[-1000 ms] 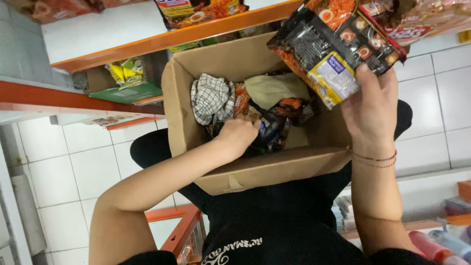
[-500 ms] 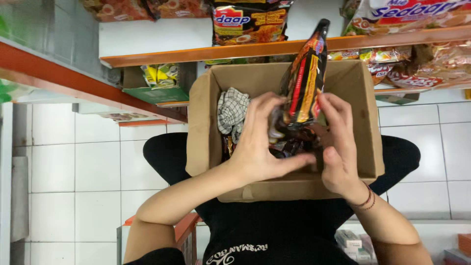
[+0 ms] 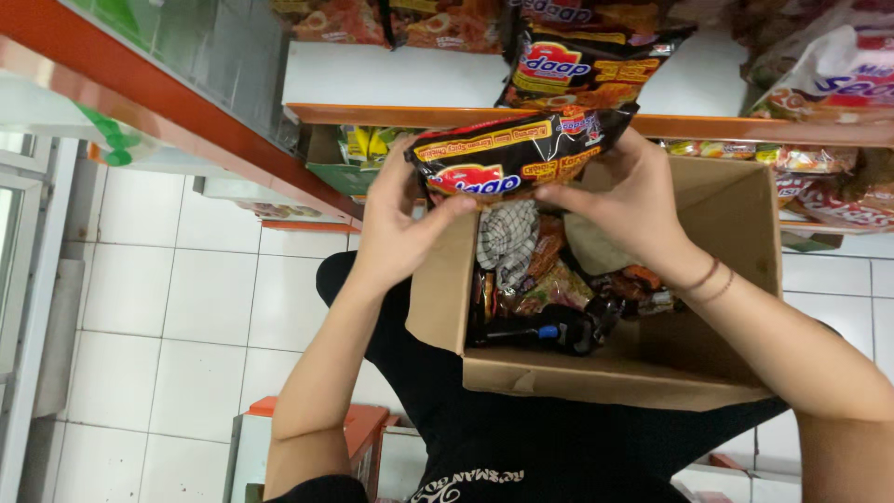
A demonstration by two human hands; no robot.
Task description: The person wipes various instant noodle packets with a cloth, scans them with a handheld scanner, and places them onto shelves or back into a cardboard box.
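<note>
Since half a second ago, turned from upright to lying crosswise and lifted clear of the box: the black noodle packet (image 3: 521, 154), now sitting at upper centre of the frame, just under the orange shelf edge (image 3: 391, 115).

Gripping its left end, thumb over the front: the left hand (image 3: 396, 228). Pinching its right end and lower edge: the right hand (image 3: 633, 200). Both closed on the packet, neither released.

Likely to go wrong: slipping of the glossy wrapper from a fingertip-only hold, dropping back among the goods below; crushing of the brittle contents if squeezed harder; knocking the packets already standing on the shelf, given how close the top edge is riding; tipping of the cardboard box (image 3: 438, 298), resting only on the lap with no hand steadying it.

Running left to right: at upper left, a pale bag with green marks (image 3: 112, 140) lying on a slanting orange shelf; below the shelf edge, a green carton with yellow packets (image 3: 358, 154); along the top, orange-red packets (image 3: 391, 19), then a standing black packet (image 3: 577, 65) with a red oval label and yellow banner, matching the held one; inside the box, a black-and-white checked pack (image 3: 506, 237) among dark and red wrappers; at upper right, a white bag with red and blue lettering (image 3: 829, 79).
</note>
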